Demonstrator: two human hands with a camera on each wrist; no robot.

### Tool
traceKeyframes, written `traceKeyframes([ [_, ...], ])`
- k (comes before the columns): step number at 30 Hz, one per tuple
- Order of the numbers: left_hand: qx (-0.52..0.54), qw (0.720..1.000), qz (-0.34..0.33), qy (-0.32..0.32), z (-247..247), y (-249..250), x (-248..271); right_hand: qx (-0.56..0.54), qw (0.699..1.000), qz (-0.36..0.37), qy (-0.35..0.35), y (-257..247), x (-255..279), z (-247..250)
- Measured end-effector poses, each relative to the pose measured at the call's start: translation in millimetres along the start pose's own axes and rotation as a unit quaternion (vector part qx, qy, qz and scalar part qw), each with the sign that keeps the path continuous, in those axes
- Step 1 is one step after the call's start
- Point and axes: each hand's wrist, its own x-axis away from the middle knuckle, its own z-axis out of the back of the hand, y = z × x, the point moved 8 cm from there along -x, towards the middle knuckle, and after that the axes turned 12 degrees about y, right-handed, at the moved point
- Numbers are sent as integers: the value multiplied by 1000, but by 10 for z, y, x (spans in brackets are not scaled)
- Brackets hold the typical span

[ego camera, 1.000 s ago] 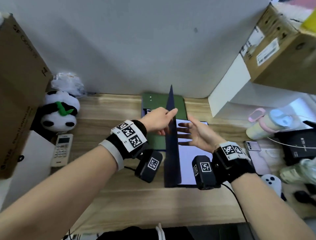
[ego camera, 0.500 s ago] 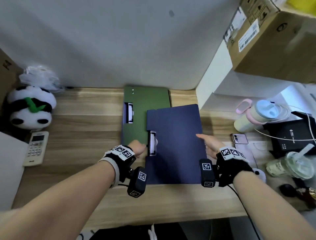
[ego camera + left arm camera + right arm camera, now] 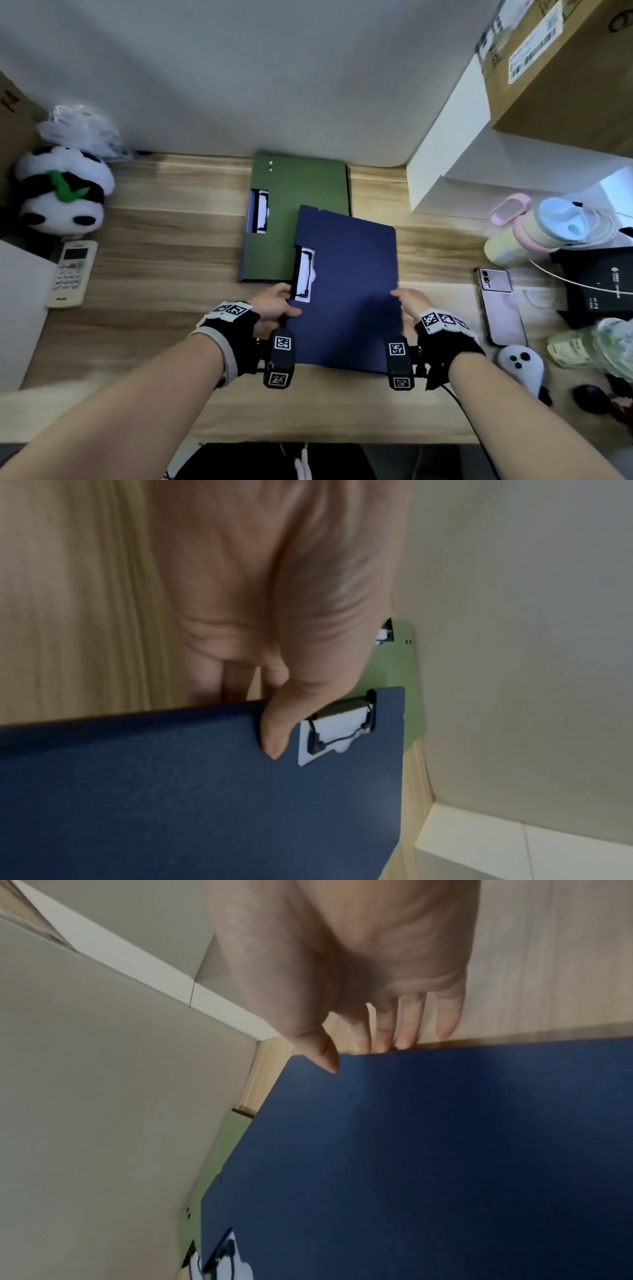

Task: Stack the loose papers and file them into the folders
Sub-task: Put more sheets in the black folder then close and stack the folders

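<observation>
Pinching the blue folder point(image 3: 346, 274) at frame centre, left grip point(image 3: 274, 305) takes its clip edge, right grip point(image 3: 411, 305) the opposite edge; it overlaps the green folder point(image 3: 301, 205). Two folders; panda point(image 3: 61, 195), remote point(image 3: 70, 274) left; phone point(image 3: 501, 308) right.

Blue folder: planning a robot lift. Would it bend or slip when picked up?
Probably stiff: the blue folder looks flat with the left hand and right hand holding only its side edges. Its matte cover likely resists slipping.
</observation>
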Motion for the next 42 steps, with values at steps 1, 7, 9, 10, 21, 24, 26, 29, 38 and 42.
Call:
traceKeyframes([
  [1, 2, 1000, -13, -5, 40, 34, 4, 1, 1000, 4, 10, -27, 12, 15],
  [7, 51, 996, -56, 41, 488, 377, 38, -109, 994, 30, 0, -446, -45, -194],
  [9, 76, 993, -65, 61, 658, 494, 27, -137, 989, 60, -4, -689, -96, -274],
  [10, 87, 992, -65, 68, 723, 546, 25, -150, 986, 71, -6, -815, -105, -317],
  [21, 129, 984, -18, 124, 1128, 883, -487, -145, 986, 81, 24, -1623, -192, -640],
  [24, 116, 984, -13, 135, 1146, 895, -652, -135, 987, 77, 31, -1642, -305, -699],
  [26, 83, 983, -27, 161, 1175, 914, -726, -128, 989, 72, 28, -1632, -349, -748],
  [29, 30, 983, -47, 173, 1173, 924, -812, -116, 991, 70, 23, -1623, -392, -795],
  [38, -73, 975, -104, 182, 1161, 990, -1006, -116, 992, 49, 28, -1543, -519, -809],
  [42, -84, 977, -98, 171, 1195, 980, -1061, -122, 992, 40, 8, -1534, -511, -908],
])
